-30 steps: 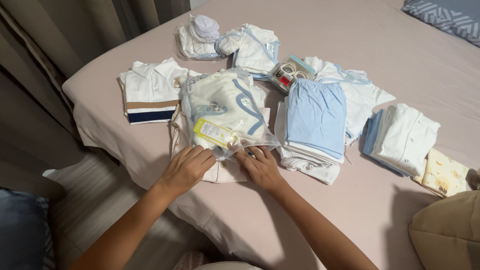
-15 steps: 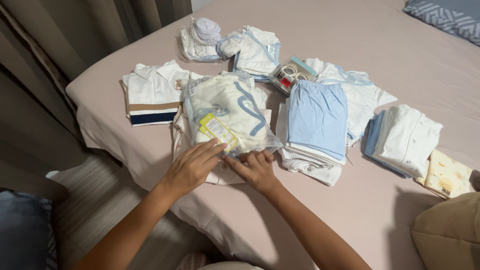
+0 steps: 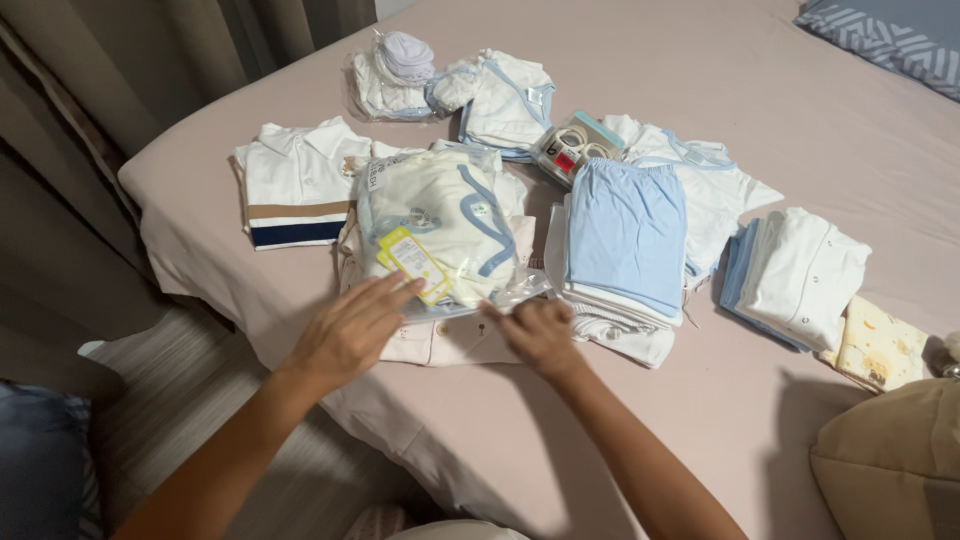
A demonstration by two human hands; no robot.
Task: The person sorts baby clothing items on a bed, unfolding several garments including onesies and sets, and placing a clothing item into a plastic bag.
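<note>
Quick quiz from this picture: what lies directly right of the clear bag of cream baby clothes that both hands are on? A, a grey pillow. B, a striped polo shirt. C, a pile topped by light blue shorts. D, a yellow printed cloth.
C: the pile topped by light blue shorts lies just right of the clear bag, whose near edge the left hand and right hand touch.

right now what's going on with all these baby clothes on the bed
A person leans over the bed with both hands on a clear plastic bag of cream baby clothes. The left hand lies flat by its yellow tag; the right hand pinches the near edge. The bag sits atop a pale pink garment, beside a folded blue stack and a striped white polo.
</note>
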